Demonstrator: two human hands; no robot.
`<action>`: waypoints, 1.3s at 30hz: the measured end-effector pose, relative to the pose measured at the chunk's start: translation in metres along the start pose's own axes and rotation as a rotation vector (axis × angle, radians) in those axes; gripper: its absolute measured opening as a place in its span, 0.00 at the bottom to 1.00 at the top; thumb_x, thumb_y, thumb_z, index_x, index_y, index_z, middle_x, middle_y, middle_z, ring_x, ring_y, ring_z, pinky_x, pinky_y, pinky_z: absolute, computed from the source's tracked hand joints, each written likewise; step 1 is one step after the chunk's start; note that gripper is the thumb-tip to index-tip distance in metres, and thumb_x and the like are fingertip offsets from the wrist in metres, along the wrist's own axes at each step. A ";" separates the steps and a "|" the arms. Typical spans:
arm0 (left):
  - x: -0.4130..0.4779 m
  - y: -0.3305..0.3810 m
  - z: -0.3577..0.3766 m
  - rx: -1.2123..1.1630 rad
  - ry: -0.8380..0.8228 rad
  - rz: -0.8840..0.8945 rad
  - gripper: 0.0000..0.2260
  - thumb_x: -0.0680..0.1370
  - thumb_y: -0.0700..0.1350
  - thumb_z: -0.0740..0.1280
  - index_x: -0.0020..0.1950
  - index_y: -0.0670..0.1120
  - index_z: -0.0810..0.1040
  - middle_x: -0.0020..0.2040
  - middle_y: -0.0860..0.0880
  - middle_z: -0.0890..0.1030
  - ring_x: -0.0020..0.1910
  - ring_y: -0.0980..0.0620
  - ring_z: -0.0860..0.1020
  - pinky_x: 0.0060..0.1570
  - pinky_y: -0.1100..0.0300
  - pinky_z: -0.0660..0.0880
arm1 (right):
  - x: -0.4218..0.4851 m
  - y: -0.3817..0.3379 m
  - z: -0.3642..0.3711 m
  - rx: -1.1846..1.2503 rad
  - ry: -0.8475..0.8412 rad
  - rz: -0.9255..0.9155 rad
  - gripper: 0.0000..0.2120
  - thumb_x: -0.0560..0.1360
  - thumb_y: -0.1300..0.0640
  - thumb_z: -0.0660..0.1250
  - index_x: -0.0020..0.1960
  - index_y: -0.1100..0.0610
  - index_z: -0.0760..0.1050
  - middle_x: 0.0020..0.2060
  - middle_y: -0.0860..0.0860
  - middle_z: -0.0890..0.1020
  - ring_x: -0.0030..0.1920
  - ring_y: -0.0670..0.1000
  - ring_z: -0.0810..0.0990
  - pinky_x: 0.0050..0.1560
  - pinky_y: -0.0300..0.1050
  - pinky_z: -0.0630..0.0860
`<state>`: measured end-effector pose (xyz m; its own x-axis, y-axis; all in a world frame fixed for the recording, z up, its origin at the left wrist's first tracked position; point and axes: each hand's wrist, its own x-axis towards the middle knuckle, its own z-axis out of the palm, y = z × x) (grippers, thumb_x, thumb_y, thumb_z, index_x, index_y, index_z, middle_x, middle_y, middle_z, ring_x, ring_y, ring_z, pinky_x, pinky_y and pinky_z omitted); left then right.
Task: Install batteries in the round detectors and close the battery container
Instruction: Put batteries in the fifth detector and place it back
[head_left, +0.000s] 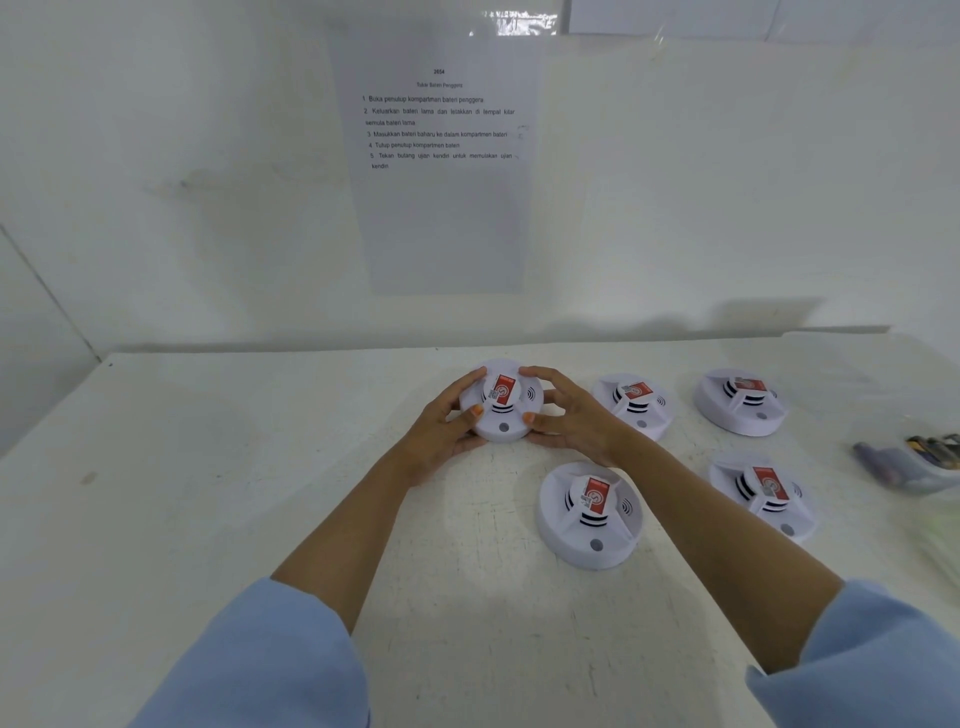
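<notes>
Grips (441, 434) (571, 423) on detector (503, 427); batteries (935, 449) in clear container (917, 483)

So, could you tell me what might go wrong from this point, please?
The left hand and right hand grip the central detector only at its rim; turning it over could let it slip.
The right forearm crosses close by the nearest detector, so a sideways sweep may knock it.
The battery container lies at the far right, beyond the other detectors; reaching for it may brush them.
</notes>
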<state>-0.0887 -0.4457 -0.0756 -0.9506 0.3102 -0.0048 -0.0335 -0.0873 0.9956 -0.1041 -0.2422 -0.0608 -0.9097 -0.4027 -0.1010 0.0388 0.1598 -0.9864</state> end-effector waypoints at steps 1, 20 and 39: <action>0.000 0.000 0.000 0.001 0.002 -0.001 0.18 0.80 0.41 0.59 0.68 0.55 0.65 0.66 0.51 0.70 0.63 0.49 0.72 0.53 0.61 0.78 | 0.000 0.000 0.000 -0.003 0.000 0.000 0.24 0.73 0.64 0.67 0.63 0.44 0.67 0.60 0.60 0.74 0.57 0.56 0.77 0.55 0.49 0.78; -0.002 0.002 0.000 -0.006 0.003 -0.023 0.18 0.79 0.40 0.59 0.68 0.55 0.65 0.67 0.50 0.69 0.64 0.47 0.72 0.56 0.58 0.76 | -0.001 -0.002 0.001 -0.008 0.004 0.009 0.24 0.73 0.64 0.67 0.65 0.46 0.66 0.60 0.60 0.74 0.57 0.57 0.77 0.56 0.51 0.78; 0.000 0.011 0.004 0.481 0.074 -0.026 0.21 0.80 0.42 0.59 0.73 0.45 0.62 0.72 0.45 0.66 0.69 0.46 0.67 0.68 0.47 0.66 | -0.006 -0.013 0.006 -0.225 0.038 0.057 0.24 0.72 0.67 0.67 0.65 0.53 0.66 0.60 0.58 0.73 0.54 0.59 0.77 0.51 0.49 0.78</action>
<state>-0.0878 -0.4426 -0.0646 -0.9714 0.2367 -0.0198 0.0720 0.3727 0.9252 -0.0960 -0.2476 -0.0482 -0.9239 -0.3535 -0.1466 0.0015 0.3797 -0.9251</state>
